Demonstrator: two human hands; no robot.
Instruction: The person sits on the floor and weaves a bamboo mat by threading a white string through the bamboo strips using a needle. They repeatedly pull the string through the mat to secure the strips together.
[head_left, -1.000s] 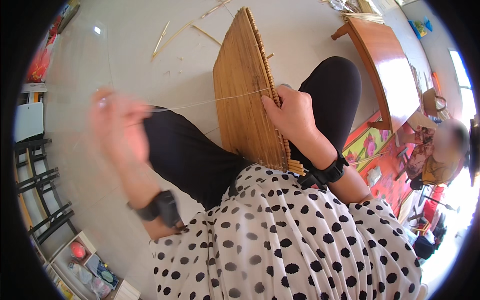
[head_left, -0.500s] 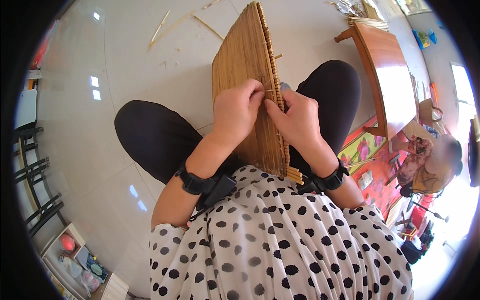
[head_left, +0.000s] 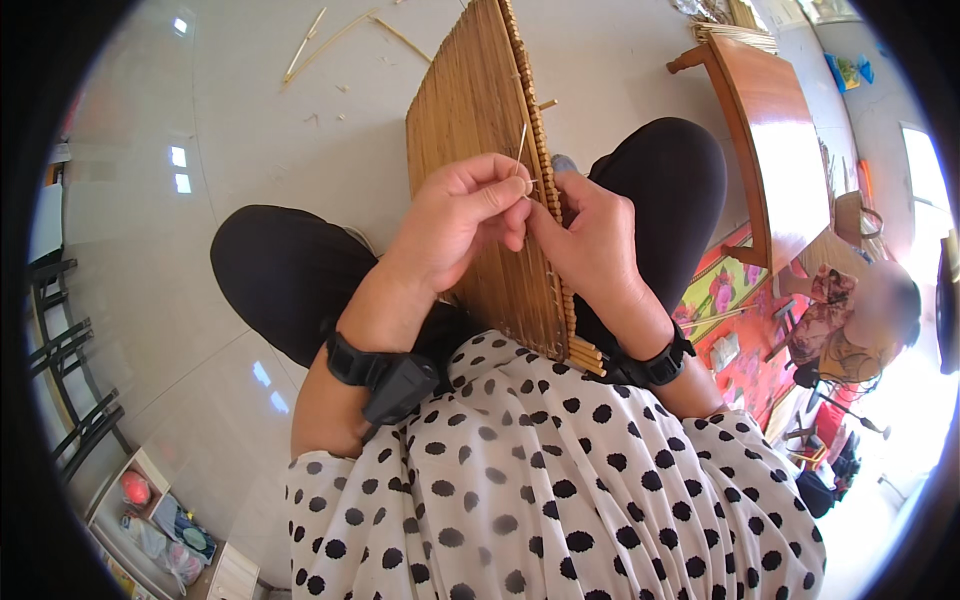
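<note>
Handwork at the ribbed edge [head_left: 532, 105], probably a stitching step, I judged. Left hand [head_left: 440, 220] pinched a thin pale strand [head_left: 521, 143], needle or thread, I couldn't tell; right hand [head_left: 597, 235] gripped the edge, fingers partly hidden. Slatted panel [head_left: 465, 105] stood between the knees [head_left: 668, 155]. Next move, I reckoned, called for a steady right hold and fine left-hand guidance. Long axis ran from the spotted shirt [head_left: 560, 460] outward, leaning left; stick ends [head_left: 587, 354] pointed back shirtward.

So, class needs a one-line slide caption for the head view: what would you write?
Left hand pinches a thin pale strand; right hand grips the brown ribbed panel by its edge.
</note>
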